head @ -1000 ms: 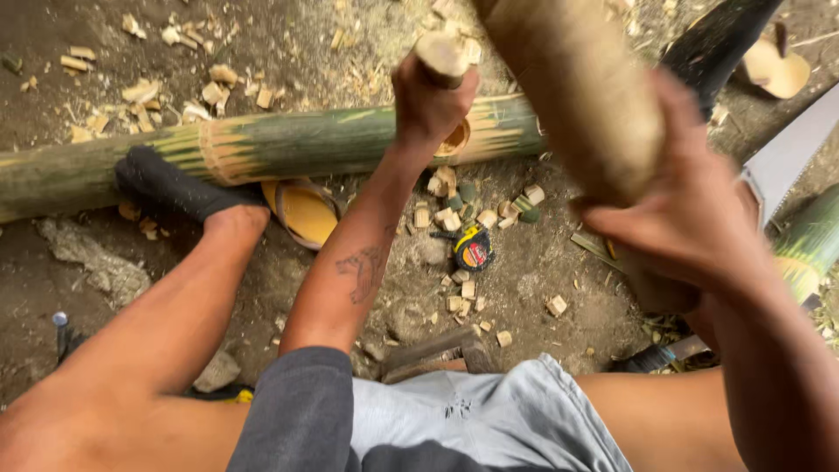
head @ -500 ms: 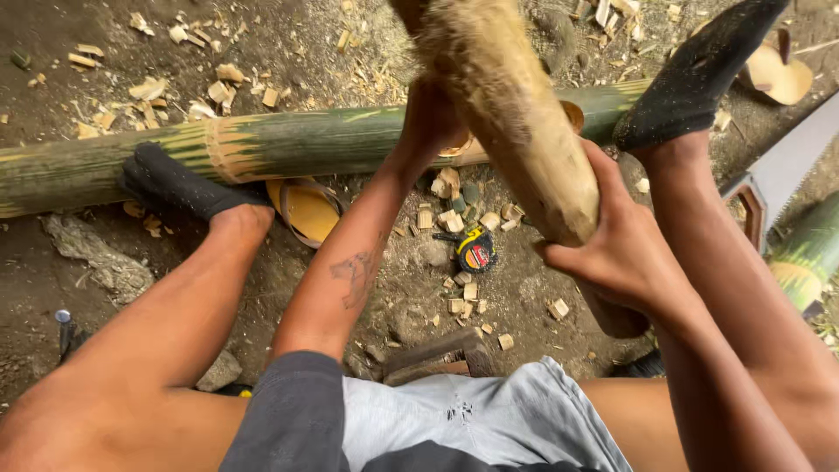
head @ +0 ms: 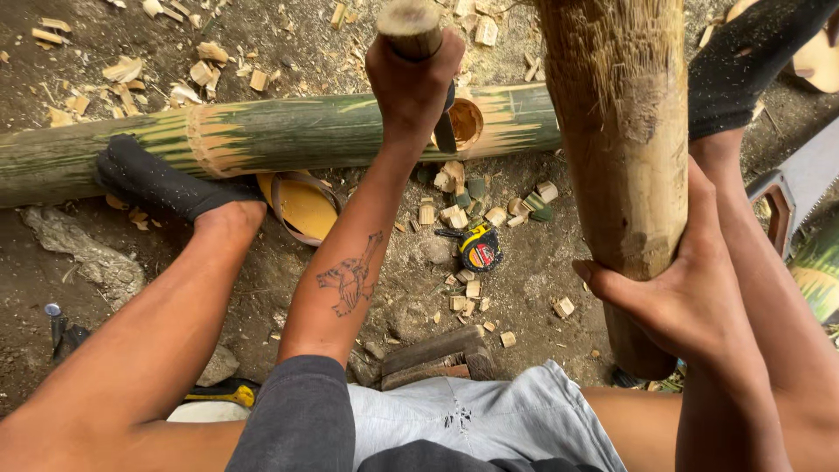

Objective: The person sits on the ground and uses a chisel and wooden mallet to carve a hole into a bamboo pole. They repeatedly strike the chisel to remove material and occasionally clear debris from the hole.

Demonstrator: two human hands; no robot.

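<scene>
- while i watch from the head camera, my left hand (head: 415, 83) is clenched round a short round wooden handle (head: 409, 26), and a dark blade (head: 446, 131) shows just below the fist, against the cut end of the long green bamboo pole (head: 262, 135) lying across the dirt.
- my right hand (head: 686, 301) is wrapped round the lower part of a thick tan wooden club with a frayed, fibrous upper stretch (head: 625, 131), holding it upright and raised, to the right of the blade hand.
- a foot in a black sock (head: 162, 183) presses on the pole left of its pale node ring, pinning it; a second black-socked foot (head: 752, 57) sits at the far right.
- i judge the step in hand to be splitting the pole's open end (head: 463, 122): blade set, club up.
- the next move, as i read it, calls for a square blow on the blade's back, well clear of the left knuckles, with the pole kept pinned.
- small pale wood chips (head: 463, 214) and a yellow-and-black tape measure (head: 479, 247) lie below the pole end; a handsaw (head: 800, 188) rests at the right edge.
</scene>
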